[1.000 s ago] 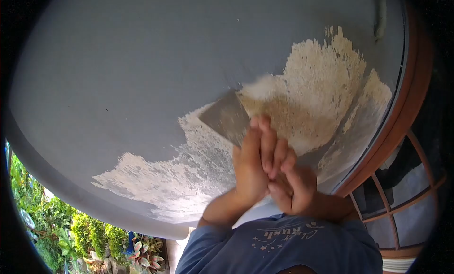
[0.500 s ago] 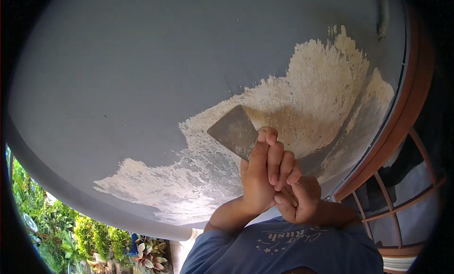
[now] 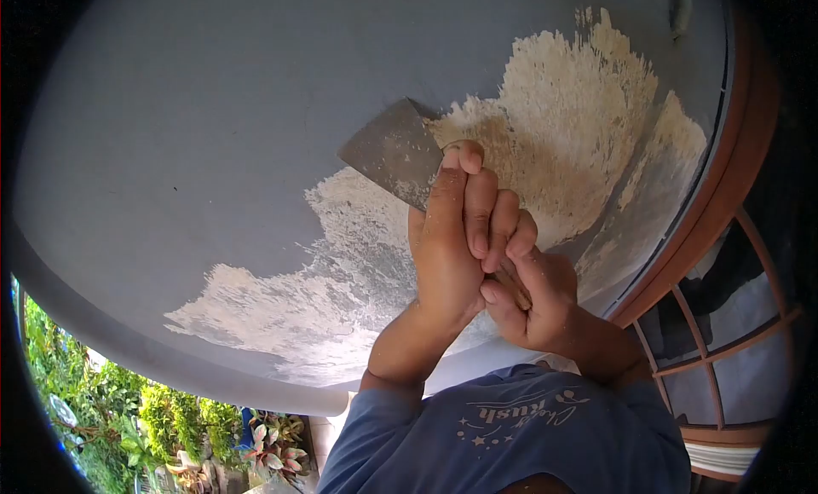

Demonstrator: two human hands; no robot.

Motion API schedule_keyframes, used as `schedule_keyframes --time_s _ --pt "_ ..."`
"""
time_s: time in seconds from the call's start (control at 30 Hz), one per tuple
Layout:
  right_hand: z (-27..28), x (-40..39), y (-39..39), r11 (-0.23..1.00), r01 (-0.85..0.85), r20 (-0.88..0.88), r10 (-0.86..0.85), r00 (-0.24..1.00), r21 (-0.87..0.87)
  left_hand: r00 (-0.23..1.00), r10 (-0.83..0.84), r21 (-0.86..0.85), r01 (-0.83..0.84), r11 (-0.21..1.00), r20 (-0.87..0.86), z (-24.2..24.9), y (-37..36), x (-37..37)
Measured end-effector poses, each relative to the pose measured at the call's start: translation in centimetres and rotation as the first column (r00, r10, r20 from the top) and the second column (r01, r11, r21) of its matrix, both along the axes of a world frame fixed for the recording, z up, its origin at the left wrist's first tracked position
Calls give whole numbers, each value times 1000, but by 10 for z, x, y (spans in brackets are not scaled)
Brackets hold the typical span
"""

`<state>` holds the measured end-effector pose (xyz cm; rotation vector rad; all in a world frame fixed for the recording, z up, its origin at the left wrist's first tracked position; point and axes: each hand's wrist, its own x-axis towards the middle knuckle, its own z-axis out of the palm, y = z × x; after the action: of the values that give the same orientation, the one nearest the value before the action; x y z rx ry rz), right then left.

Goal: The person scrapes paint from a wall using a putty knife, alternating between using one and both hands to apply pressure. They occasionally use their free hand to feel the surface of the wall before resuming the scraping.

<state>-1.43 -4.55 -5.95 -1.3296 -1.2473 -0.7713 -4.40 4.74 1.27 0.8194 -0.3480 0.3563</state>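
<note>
My left hand (image 3: 447, 230) is wrapped round the handle of a scraper, close behind its wide, flat metal blade (image 3: 388, 149). Below it, my right hand (image 3: 537, 298) is closed on the lower end of the same handle, most of which is hidden by fingers. The blade lies against the grey painted wall (image 3: 213, 153), across the upper edge of a pale bare patch (image 3: 579, 119) where the paint is off. Crumbs of paint cling to the blade and to my left hand.
A brown wooden frame with a lattice window (image 3: 703, 349) borders the wall on the right. A hose-like piece (image 3: 679, 12) hangs at the upper right. Green plants (image 3: 175, 413) stand outside at the lower left, beyond the wall's edge.
Both hands and the scraper have moved up and slightly left in view. The blade has gone from within the bare patch to its upper edge, over the grey paint.
</note>
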Motion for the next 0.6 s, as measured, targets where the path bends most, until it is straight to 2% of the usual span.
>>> schedule_keyframes --time_s 0.1,0.2,0.3,0.33,0.43,0.6 --pt "-16 -8 -6 1000 15 -18 -15 1000 5 998 4 -64 -8 998 -66 -6 -9 -10" --pt "-18 -16 -1 999 16 -41 -14 999 42 998 -54 -67 52 996 -21 -21 -3 -9" --pt "-5 0 3 993 110 45 -112 993 34 997 51 -17 -52 999 -53 -1 -4 1" --pt "-5 5 5 997 76 10 -76 997 29 1000 2 14 -2 1000 2 3 1 5" --pt "-5 1 1 999 38 -19 -37 999 29 999 -3 39 4 999 -35 0 1 1" --pt "-33 -12 -7 998 28 -33 -27 999 48 991 -27 -36 22 999 -133 -25 -11 -9"
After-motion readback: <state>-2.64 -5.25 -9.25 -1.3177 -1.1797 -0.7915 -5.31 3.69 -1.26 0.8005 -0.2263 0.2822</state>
